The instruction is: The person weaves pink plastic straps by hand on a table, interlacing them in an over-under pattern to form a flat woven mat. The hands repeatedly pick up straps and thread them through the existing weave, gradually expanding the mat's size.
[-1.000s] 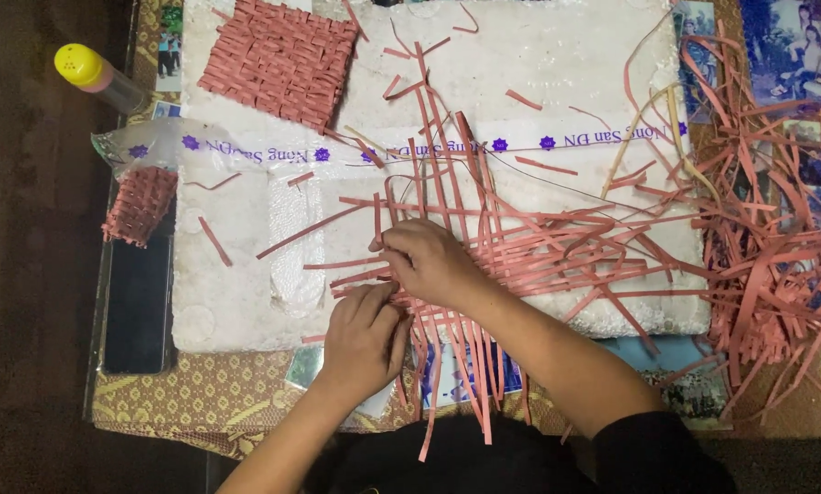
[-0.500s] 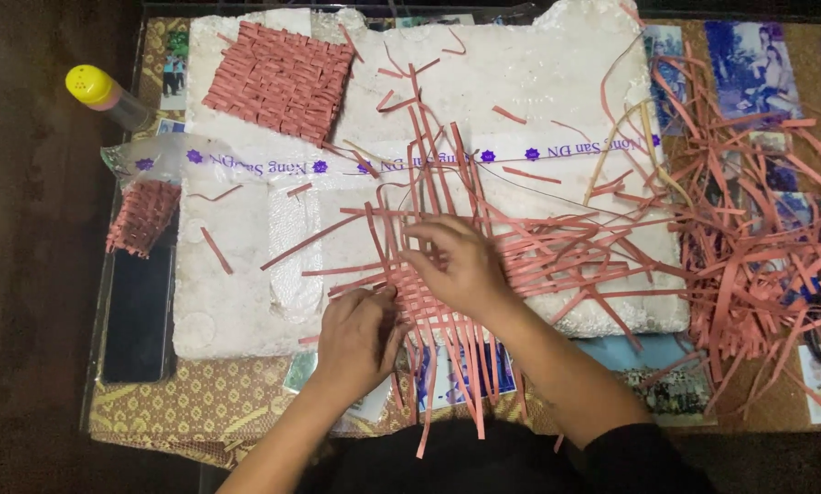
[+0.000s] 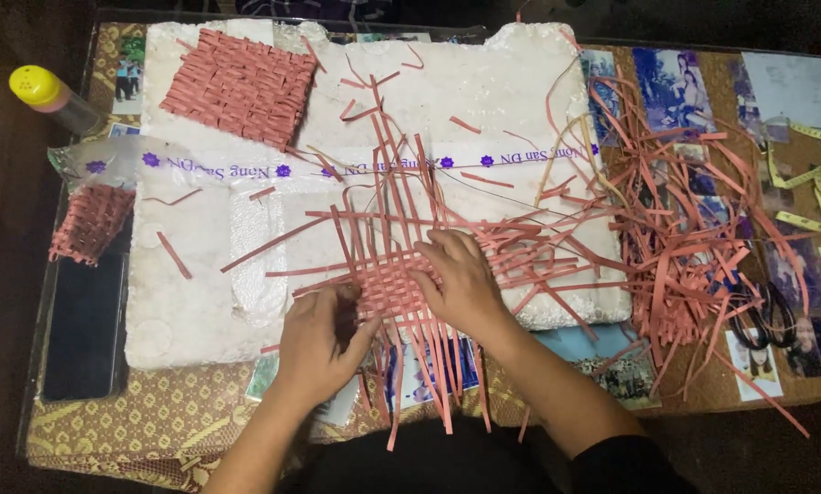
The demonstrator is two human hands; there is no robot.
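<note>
We are pressing both hands, left hand [image 3: 323,343] and right hand [image 3: 461,284], flat and slightly apart, on the half-woven mat [image 3: 397,274]; its pink paper strips [image 3: 429,375] look light, floppy, easily torn.

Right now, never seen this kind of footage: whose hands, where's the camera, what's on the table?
There is no machine here: a person works bare-handed, and the single camera sits on their head, looking down. The left hand and right hand both press on a half-woven mat of pink paper strips, its loose ends sticking out all round. It lies on a white foam board. A finished woven square sits at the board's far left corner, and a heap of loose strips to the right. A yellow-capped bottle and a dark phone lie at the left edge.
</note>
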